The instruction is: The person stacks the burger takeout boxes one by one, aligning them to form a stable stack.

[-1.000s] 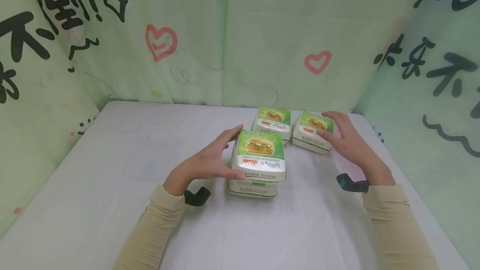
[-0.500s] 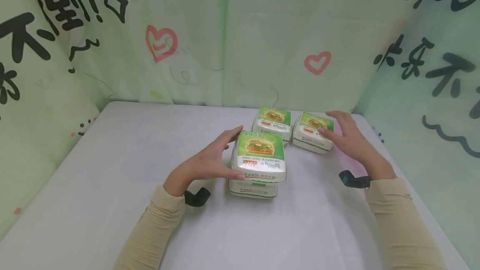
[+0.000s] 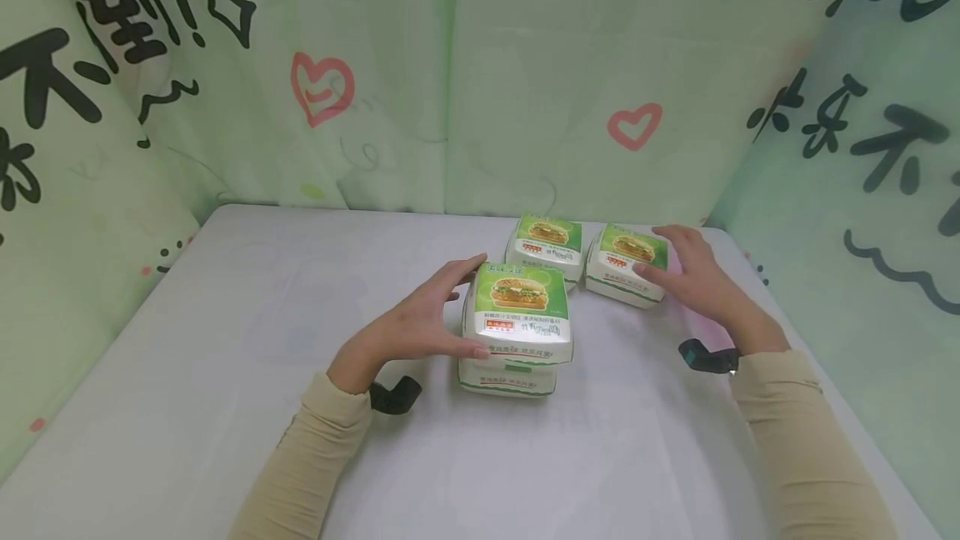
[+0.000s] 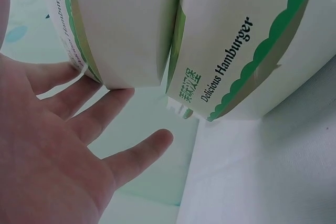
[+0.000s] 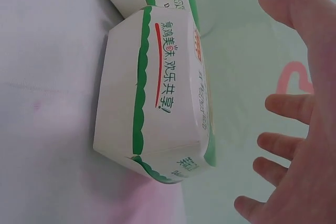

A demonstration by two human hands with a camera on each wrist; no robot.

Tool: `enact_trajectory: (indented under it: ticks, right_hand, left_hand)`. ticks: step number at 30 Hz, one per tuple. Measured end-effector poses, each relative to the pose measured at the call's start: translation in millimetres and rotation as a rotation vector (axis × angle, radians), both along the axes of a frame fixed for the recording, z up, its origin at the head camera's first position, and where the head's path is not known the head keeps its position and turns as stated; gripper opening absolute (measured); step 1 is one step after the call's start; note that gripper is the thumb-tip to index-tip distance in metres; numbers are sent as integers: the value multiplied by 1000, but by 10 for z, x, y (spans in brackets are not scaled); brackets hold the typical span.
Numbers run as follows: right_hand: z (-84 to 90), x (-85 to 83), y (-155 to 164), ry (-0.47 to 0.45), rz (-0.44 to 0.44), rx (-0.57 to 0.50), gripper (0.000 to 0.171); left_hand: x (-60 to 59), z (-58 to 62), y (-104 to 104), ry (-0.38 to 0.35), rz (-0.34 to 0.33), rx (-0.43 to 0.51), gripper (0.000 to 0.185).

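White cloth-covered table (image 3: 225,373), nothing fancy. Sitting right on it: a burger box (image 3: 507,378) near the middle with another box (image 3: 517,312) stacked on top, plus two more single burger boxes further back on the right, one (image 3: 545,245) just beside the other (image 3: 626,263), close to the far edge.

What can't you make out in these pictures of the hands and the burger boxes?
- Bottom box of the stack, head view: its lid is hidden by the top box.
- Box contents: all four are shut.
- Right hand, right wrist view: whether it touches the right box; a gap shows.
- Small lid print, head view: too small to read.
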State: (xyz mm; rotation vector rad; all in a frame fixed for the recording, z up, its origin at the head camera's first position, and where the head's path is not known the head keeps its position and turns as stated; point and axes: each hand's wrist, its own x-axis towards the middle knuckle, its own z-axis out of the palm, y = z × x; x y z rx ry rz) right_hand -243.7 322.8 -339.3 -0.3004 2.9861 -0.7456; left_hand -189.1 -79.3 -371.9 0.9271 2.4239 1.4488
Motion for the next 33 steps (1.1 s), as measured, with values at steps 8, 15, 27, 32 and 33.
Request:
enact_trajectory:
  ticks: [8,15,27,32,33]
  right_hand:
    - [-38,-44,25,-25,-10,47,89]
    - [-67,-63,21,-58,-26,97,97]
    - [-200,-132,50,-106,-28,151,100]
    - [-249,-157,48,-95,-22,162,98]
    - [-256,-165,51,-89,-20,166,97]
  left_hand:
    - [-2,-3,-1,3,6,2,110]
    - [-3,-7,-1,0,15,2,109]
    - [5,10,-5,13,24,-9,109]
    - [5,7,-5,13,32,-15,109]
    - [4,5,-4,13,32,-16,109]
